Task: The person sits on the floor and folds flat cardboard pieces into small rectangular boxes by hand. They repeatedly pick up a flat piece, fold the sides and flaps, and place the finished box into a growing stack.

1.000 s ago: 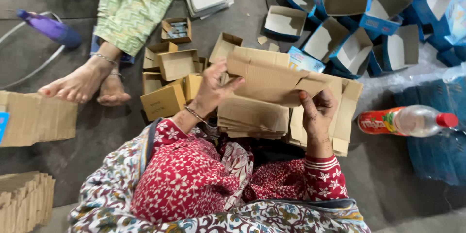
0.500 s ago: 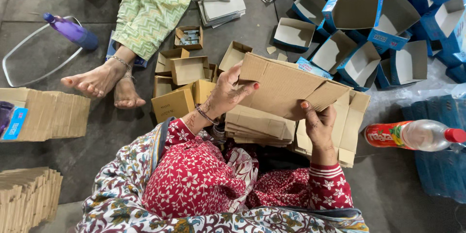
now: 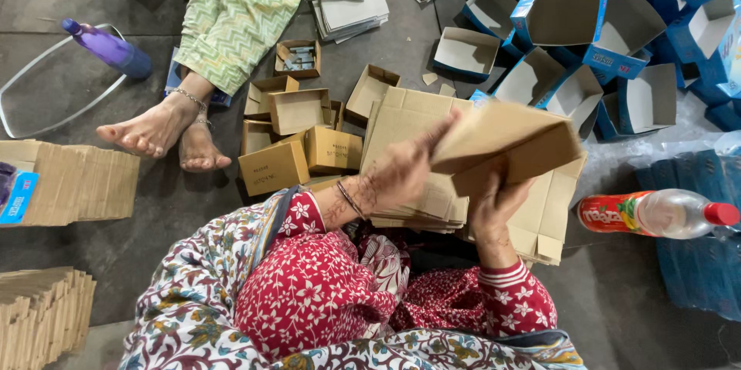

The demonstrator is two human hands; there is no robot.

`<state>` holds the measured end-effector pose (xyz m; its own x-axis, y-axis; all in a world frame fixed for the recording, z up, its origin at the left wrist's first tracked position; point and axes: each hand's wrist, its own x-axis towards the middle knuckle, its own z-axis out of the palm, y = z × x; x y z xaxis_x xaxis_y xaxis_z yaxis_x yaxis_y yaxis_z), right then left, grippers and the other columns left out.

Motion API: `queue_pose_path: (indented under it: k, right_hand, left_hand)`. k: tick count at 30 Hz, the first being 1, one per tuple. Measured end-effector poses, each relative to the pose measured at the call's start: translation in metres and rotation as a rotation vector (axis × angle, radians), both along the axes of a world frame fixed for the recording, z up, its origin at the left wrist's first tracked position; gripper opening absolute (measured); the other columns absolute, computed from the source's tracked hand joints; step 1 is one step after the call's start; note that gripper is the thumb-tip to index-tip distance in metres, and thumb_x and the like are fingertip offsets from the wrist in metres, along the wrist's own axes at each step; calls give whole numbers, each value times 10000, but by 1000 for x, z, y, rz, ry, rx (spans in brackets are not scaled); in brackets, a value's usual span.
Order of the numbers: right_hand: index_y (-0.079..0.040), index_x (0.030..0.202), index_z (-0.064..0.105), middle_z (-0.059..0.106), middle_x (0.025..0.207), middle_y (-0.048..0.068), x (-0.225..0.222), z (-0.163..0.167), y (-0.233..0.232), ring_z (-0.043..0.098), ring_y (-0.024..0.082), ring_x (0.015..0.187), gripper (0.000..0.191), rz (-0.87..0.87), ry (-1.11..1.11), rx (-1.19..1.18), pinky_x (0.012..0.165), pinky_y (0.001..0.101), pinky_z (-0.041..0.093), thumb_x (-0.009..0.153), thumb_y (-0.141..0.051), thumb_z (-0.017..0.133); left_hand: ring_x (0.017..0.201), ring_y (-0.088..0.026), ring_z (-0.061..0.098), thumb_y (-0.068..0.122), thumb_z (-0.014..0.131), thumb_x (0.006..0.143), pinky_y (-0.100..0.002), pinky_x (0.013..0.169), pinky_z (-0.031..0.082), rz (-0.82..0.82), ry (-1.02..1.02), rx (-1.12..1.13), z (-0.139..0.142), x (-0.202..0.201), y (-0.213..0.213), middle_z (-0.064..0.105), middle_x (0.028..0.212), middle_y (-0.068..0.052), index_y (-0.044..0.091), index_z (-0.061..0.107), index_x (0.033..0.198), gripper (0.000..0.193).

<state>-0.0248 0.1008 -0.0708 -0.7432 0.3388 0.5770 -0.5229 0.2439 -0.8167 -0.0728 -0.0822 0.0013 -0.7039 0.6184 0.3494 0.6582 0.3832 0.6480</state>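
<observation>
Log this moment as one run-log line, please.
left hand: on brown carton | right hand: under carton, gripping | below: flat carton stack | bottle: lying right

The flat brown cardboard box blank [image 3: 505,142] I hold up is smeared by motion, its edges and folds unreadable. My left hand [image 3: 405,173] blurs too, fingertips lost against the card; my right hand [image 3: 494,212] grips from below, its fingers hidden behind the blank. That blank covers much of the stack of flattened brown cartons [image 3: 409,154] beneath it. Beyond the stack, a co-worker in green zigzag-patterned trousers [image 3: 239,15] is cut off at the top edge, only legs and bare feet showing. Right of the stack, the clear plastic bottle with a red cap [image 3: 664,213] has a label too small to make out.
</observation>
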Motion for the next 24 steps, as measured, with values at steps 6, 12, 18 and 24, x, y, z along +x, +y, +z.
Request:
queue_pose_path:
  k: [6, 12, 18, 24]
  right_hand:
    - [21, 1600, 229, 401, 1580, 194, 14, -10, 4, 431, 296, 1456, 553, 32, -72, -13, 1252, 408, 365, 1123, -85, 488]
    - [15, 1574, 373, 552, 1408, 121, 7, -3, 19, 526, 219, 1290, 559, 351, -263, -284, 1160, 359, 431, 1071, -119, 579]
    - [-68, 1584, 256, 468, 1523, 64, 13, 9, 21, 489, 193, 1374, 691, 536, -275, -662, 1179, 355, 405, 990, -99, 606]
    - [-18, 1574, 408, 578, 1450, 113, 20, 28, 20, 561, 209, 1349, 684, 517, -230, -620, 1190, 359, 447, 919, -50, 604]
  left_hand:
    - [788, -261, 689, 21, 498, 1056, -310, 701, 616, 107, 69, 151, -8, 2, -17, 632, 1152, -193, 62, 124, 1663, 714]
    - [594, -106, 666, 244, 654, 1036, -248, 492, 521, 252, -307, 282, 12, -9, -42, 761, 817, -68, 6, 688, 1186, 283]
    - [725, -73, 666, 220, 729, 986, -238, 627, 544, 361, -285, 301, 25, 4, -44, 751, 841, -54, -36, 733, 1067, 269]
    - [753, -54, 669, 207, 723, 987, -219, 651, 562, 296, -574, 448, 24, 6, -45, 754, 893, -40, -41, 716, 1067, 260]
